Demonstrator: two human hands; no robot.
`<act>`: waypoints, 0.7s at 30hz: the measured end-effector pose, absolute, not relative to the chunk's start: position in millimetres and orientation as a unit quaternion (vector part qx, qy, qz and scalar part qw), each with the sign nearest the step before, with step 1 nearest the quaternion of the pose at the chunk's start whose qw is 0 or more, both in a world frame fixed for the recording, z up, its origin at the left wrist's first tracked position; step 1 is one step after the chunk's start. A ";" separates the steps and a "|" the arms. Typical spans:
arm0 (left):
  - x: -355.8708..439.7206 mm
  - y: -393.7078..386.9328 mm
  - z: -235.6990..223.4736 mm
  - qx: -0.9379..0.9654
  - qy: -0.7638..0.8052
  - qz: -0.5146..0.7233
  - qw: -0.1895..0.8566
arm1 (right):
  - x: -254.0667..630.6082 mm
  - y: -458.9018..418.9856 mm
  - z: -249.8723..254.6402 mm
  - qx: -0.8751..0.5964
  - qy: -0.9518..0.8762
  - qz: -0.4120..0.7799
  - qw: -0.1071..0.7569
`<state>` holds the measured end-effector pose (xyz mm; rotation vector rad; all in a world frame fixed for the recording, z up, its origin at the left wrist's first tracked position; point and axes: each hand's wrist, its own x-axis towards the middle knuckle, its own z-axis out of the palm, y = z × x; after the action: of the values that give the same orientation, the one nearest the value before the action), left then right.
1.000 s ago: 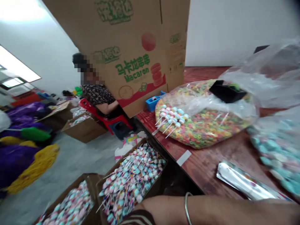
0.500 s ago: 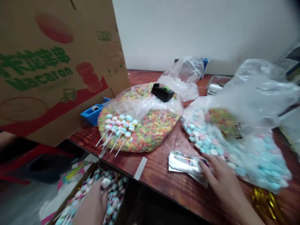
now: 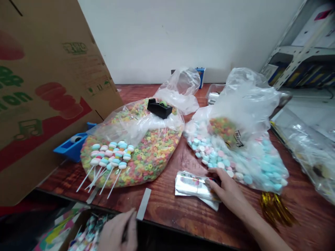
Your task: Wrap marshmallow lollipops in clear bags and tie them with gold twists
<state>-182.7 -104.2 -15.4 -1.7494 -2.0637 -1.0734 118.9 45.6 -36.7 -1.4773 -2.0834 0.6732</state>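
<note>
Two hands of mine show in this head view, and one stack of silver foil packets (image 3: 195, 186) lies on the wooden table (image 3: 306, 205) under my right hand (image 3: 227, 191), its long axis running roughly left to right, nearly along the table's near edge. My right fingers (image 3: 216, 172) are together and clamped over the stack's right end. My left hand (image 3: 116, 233) is low at the table edge, pinched on a thin dark stick (image 3: 126, 226) that points up and away; I cannot tell what the stick is. Just below sits a cardboard box of lollipops (image 3: 89, 232). More than a dozen macaron lollipops (image 3: 110, 157) lie on a bag of ring candy (image 3: 149, 160), their sticks pointing down-left toward me. I count two tape dispensers, one black (image 3: 159, 108), one blue (image 3: 72, 146), plus one bag of pale blue and pink candies (image 3: 235, 160) and one gold tinsel bunch (image 3: 274, 209). Compared with half a second ago, my left hand has risen out of the box, and my view has swung right, bringing a metal shelf (image 3: 295, 55) in
</note>
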 end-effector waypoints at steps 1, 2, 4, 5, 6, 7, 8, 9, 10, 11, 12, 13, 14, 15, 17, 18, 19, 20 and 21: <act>-165.6 -92.7 -11.1 -0.635 -0.666 -0.375 0.115 | 119.4 45.0 -37.4 -0.537 -0.770 0.242 0.244; -147.4 -80.1 -8.7 -0.689 -0.612 -0.373 0.112 | 119.2 44.3 -38.5 -0.533 -0.776 0.233 0.242; -111.2 -53.2 -9.1 -0.760 -0.550 -0.339 0.076 | 117.1 43.3 -41.5 -0.532 -0.785 0.208 0.241; -95.1 -39.9 -11.2 -0.790 -0.525 -0.311 0.053 | 115.7 42.9 -42.8 -0.534 -0.787 0.192 0.243; -81.4 -27.5 -14.4 -0.810 -0.514 -0.283 0.028 | 114.4 42.3 -43.4 -0.535 -0.789 0.173 0.246; -70.6 -16.5 -18.3 -0.818 -0.511 -0.265 0.004 | 113.6 41.7 -43.1 -0.537 -0.791 0.152 0.250; -62.9 -7.0 -22.7 -0.818 -0.517 -0.251 -0.022 | 113.6 40.8 -41.5 -0.536 -0.795 0.131 0.254; -58.3 0.6 -27.3 -0.812 -0.528 -0.246 -0.048 | 114.8 39.8 -38.5 -0.533 -0.798 0.111 0.258; -56.3 6.4 -31.8 -0.801 -0.540 -0.249 -0.071 | 117.4 38.7 -34.0 -0.528 -0.802 0.096 0.261; -56.5 10.4 -36.0 -0.789 -0.551 -0.254 -0.093 | 121.5 37.6 -27.9 -0.521 -0.809 0.079 0.263; -57.9 12.8 -39.5 -0.778 -0.559 -0.264 -0.111 | 127.0 36.5 -20.3 -0.514 -0.815 0.056 0.264; -59.8 13.6 -42.2 -0.768 -0.564 -0.278 -0.125 | 133.6 35.5 -11.6 -0.510 -0.818 0.028 0.263; -61.3 13.1 -43.7 -0.755 -0.569 -0.297 -0.136 | 141.0 34.5 -1.9 -0.509 -0.819 -0.002 0.266; -61.8 11.6 -43.8 -0.736 -0.576 -0.323 -0.147 | 148.4 33.4 8.2 -0.510 -0.815 -0.031 0.274; -57.5 6.3 -39.2 -0.682 -0.588 -0.393 -0.184 | 161.0 30.7 27.7 -0.510 -0.800 -0.051 0.312; -52.3 3.1 -34.5 -0.649 -0.585 -0.429 -0.230 | 165.0 28.9 36.1 -0.506 -0.792 -0.035 0.340; -45.3 0.2 -28.2 -0.608 -0.571 -0.460 -0.305 | 167.3 26.8 42.9 -0.495 -0.788 -0.010 0.366; -37.1 -2.2 -20.7 -0.553 -0.541 -0.488 -0.405 | 167.8 24.5 47.7 -0.481 -0.786 0.017 0.388; -28.2 -3.6 -12.2 -0.484 -0.493 -0.507 -0.516 | 166.9 22.1 50.5 -0.466 -0.787 0.040 0.403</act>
<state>-28.2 -3.6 -12.2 -2.3858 -2.4313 -2.5002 166.9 22.1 50.5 -1.1776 -1.9876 0.1020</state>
